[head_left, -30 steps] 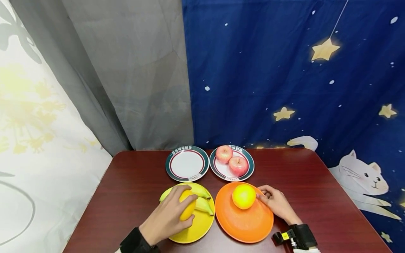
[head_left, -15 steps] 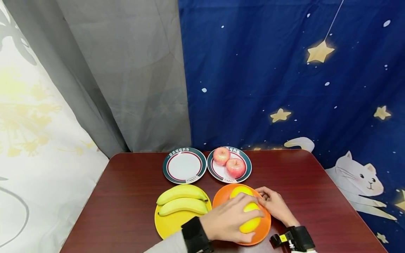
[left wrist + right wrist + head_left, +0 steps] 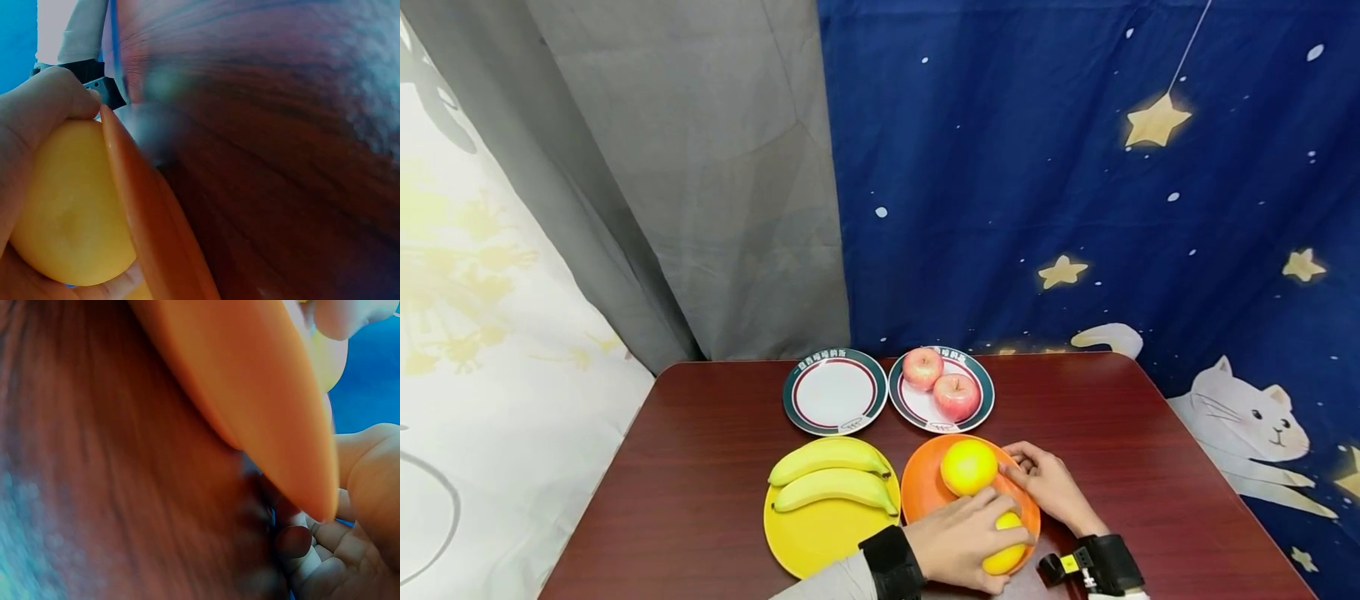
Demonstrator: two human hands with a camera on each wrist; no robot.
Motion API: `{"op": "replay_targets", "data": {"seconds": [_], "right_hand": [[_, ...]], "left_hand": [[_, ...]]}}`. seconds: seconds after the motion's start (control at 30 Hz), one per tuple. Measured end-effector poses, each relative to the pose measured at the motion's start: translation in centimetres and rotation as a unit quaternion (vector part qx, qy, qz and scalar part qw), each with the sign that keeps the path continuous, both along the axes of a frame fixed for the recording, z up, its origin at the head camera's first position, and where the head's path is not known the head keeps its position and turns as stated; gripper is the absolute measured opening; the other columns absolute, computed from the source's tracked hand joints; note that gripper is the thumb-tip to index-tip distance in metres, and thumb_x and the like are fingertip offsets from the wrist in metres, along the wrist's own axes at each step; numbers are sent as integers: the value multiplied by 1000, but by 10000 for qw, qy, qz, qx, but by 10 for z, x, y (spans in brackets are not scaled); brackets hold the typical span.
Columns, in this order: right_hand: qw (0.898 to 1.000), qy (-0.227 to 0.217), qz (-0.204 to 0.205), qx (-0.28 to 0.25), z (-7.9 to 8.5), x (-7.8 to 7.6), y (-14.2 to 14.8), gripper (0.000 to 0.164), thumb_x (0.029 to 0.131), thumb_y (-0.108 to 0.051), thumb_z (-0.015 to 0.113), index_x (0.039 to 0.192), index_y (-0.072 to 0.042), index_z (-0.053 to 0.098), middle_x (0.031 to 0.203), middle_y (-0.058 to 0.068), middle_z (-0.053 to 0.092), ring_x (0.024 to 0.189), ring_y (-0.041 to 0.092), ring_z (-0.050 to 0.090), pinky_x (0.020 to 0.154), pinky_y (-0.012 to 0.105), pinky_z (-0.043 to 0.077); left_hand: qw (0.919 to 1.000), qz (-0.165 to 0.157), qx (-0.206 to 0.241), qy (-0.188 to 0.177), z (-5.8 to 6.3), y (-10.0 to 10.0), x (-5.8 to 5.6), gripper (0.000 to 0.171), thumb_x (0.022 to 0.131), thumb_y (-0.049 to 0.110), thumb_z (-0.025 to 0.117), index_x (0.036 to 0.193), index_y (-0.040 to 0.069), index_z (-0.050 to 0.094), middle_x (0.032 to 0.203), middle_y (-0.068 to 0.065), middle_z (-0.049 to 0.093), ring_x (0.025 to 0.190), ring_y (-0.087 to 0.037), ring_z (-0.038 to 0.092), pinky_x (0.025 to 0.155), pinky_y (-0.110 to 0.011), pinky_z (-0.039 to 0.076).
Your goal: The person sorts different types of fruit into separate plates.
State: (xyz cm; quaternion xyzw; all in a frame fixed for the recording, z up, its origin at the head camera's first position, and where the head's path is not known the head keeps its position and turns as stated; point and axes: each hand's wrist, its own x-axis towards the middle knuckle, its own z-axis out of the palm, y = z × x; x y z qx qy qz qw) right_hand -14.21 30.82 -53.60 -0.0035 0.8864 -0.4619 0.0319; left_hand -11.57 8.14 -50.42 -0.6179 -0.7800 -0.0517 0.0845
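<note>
In the head view, my left hand [image 3: 964, 537] grips a round yellow-orange fruit, an orange [image 3: 1006, 546], at the near right part of the orange plate [image 3: 928, 492]. The left wrist view shows my thumb and fingers curled round this orange [image 3: 72, 206], right against the plate's rim [image 3: 140, 206]. A second orange [image 3: 968, 467] sits towards the plate's far side. My right hand [image 3: 1054, 487] holds the plate's right edge, the rim [image 3: 300, 444] lying between its thumb and curled fingers in the right wrist view.
Left of the orange plate, a yellow plate [image 3: 801, 542] bears two bananas [image 3: 835, 490]. Behind them stand a bare white plate with a green rim [image 3: 837, 393] and a matching plate [image 3: 925, 412] with two apples [image 3: 957, 397]. Curtains [image 3: 760, 208] hang beyond the brown table [image 3: 700, 467].
My left hand has carried the orange from over the yellow plate rightward to the orange plate, then lower towards its near edge. The right hand stays at the rim.
</note>
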Motion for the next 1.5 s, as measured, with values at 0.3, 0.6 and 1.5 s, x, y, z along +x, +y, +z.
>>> {"op": "replay_targets", "data": {"seconds": [0.3,0.6,1.5], "right_hand": [[10000,-41,-24,48,2,-4,-7,33,98,-30,74,122,-7,70,92,4,69,71,14,58,65,22,51],[9904,941,205,991,36,-5,-6,26,98,-15,74,122,-5,71,100,3,70,80,10,61,72,21,54],[8479,2784,3357,3015,53,28,-226,43,93,-30,81,133,-21,67,131,-3,61,123,18,54,107,38,49]], "left_hand": [[9991,299,-281,-67,10,-9,1,55,96,57,63,146,35,53,142,7,46,129,-9,42,103,-18,41],[9941,762,724,-276,77,-53,-13,47,101,51,58,143,28,58,143,6,57,131,-11,52,105,-30,49],[7767,4587,3162,-2938,-22,-276,-160,29,103,20,66,129,7,66,110,-11,67,80,-16,65,75,-32,56]]}}
